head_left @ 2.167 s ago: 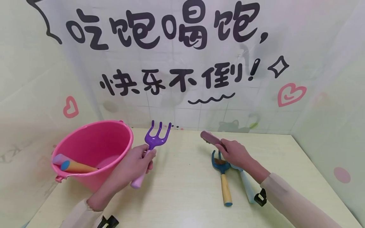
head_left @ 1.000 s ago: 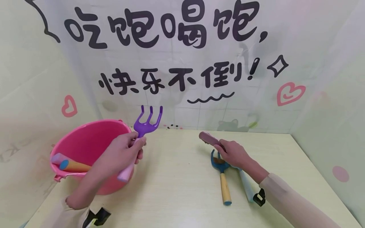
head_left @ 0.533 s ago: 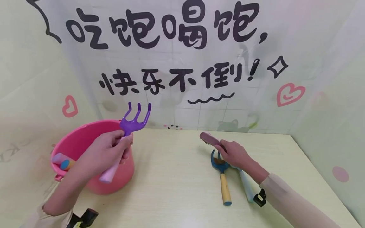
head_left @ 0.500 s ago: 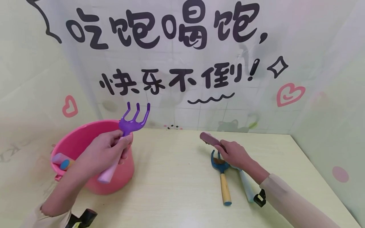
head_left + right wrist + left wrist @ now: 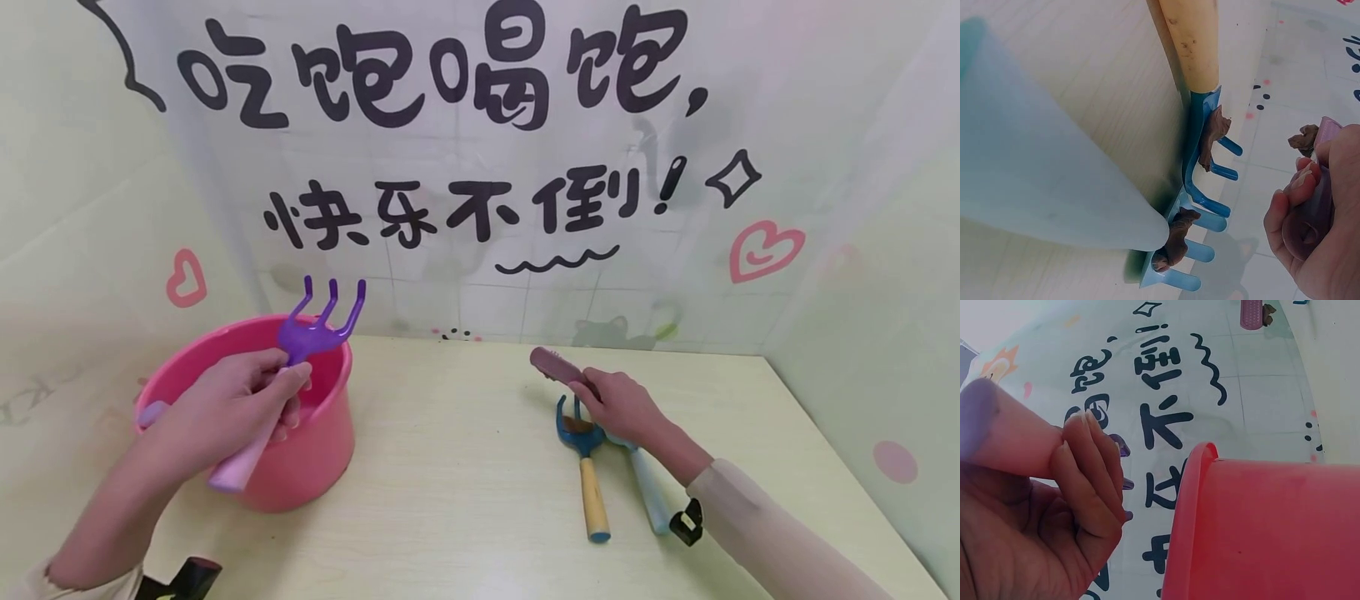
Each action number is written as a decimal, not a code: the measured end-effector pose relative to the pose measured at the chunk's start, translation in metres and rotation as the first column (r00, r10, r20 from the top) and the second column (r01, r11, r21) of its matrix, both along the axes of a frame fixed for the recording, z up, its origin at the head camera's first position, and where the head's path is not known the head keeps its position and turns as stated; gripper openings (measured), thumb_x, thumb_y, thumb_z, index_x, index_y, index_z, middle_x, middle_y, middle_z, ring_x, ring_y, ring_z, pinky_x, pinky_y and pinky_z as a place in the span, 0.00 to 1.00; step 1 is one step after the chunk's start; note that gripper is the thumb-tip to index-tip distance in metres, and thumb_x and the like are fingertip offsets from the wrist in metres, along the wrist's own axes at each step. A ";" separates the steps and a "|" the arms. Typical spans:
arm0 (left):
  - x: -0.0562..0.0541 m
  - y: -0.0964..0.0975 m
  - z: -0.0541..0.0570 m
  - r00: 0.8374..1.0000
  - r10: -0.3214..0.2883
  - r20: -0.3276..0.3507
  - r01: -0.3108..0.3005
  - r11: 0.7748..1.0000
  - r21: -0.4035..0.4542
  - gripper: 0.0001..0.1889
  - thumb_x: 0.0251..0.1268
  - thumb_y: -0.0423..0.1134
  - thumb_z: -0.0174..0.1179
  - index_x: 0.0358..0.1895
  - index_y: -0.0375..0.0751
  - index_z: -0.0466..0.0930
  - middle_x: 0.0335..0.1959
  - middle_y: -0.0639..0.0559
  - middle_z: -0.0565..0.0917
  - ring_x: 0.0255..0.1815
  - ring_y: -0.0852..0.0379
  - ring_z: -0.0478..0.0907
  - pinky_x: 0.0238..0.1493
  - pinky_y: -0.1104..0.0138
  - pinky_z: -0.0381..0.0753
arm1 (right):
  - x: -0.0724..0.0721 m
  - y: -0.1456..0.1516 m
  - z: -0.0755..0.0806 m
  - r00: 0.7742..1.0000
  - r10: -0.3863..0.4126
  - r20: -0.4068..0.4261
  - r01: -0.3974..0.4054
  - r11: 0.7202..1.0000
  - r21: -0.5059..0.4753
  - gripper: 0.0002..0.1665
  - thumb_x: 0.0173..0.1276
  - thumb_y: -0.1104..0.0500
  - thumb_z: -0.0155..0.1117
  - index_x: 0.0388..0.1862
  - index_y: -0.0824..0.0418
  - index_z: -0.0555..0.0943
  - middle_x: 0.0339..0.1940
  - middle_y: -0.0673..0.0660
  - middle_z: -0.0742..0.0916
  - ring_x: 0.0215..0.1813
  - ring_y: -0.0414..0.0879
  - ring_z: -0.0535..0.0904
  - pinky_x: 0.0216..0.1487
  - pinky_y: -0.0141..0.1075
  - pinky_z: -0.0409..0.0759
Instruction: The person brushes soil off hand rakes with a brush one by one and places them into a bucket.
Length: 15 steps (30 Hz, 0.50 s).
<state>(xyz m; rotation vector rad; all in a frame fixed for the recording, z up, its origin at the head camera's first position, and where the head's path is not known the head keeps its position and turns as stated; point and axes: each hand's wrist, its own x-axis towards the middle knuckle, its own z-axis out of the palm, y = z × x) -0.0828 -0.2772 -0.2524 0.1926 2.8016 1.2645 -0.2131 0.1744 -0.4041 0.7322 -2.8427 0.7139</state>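
My left hand (image 5: 217, 408) grips the pink handle of a small purple garden fork (image 5: 309, 337), prongs upward, overlapping the opening of a pink bucket (image 5: 318, 458) in the head view. In the left wrist view the handle (image 5: 1016, 434) lies in the curled fingers, beside the bucket's rim. Inside the bucket, a lilac handle end (image 5: 153, 413) leans at the left. My right hand (image 5: 618, 404) holds a mauve brush (image 5: 553, 365) above the table, and a brown crumpled clump (image 5: 1304, 140) shows at it. Below lie a blue garden fork (image 5: 592, 492) with a wooden handle and a light blue one (image 5: 651, 492).
Brown crumpled pieces, one on the blue fork (image 5: 1213, 137) and one on the light blue fork (image 5: 1177, 240), sit at the prongs. A white printed sheet (image 5: 465, 283) backs the pale table (image 5: 450, 483), with sheeted sides left and right.
My left hand has carried the purple fork leftward from beside the bucket to over it, hiding the orange handle inside. The right hand and its brush have stayed nearly still.
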 end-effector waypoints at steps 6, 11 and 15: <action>0.002 -0.010 -0.001 1.000 0.008 -0.005 -0.008 0.999 -0.037 0.16 0.81 0.46 0.52 0.38 0.34 0.73 0.25 0.46 0.79 0.22 0.52 0.79 0.24 0.64 0.80 | 0.002 0.004 0.001 1.000 -0.009 -0.004 0.009 1.000 -0.015 0.13 0.79 0.54 0.59 0.33 0.58 0.75 0.19 0.48 0.74 0.21 0.42 0.68 0.23 0.37 0.68; 0.003 -0.016 -0.003 1.000 0.018 -0.005 -0.019 0.997 -0.069 0.16 0.81 0.46 0.52 0.38 0.35 0.73 0.24 0.47 0.78 0.21 0.53 0.78 0.23 0.64 0.79 | 0.002 0.013 0.000 0.999 -0.039 0.000 0.039 0.999 -0.019 0.13 0.79 0.54 0.59 0.32 0.58 0.75 0.19 0.48 0.73 0.20 0.43 0.67 0.22 0.37 0.67; 0.004 -0.021 -0.006 1.000 0.029 0.003 -0.029 0.997 -0.077 0.16 0.80 0.46 0.53 0.39 0.35 0.74 0.25 0.47 0.79 0.22 0.52 0.79 0.24 0.64 0.81 | 0.002 0.019 -0.001 0.999 -0.042 -0.009 0.042 0.999 -0.021 0.13 0.78 0.55 0.60 0.32 0.58 0.75 0.19 0.47 0.74 0.20 0.42 0.67 0.22 0.37 0.67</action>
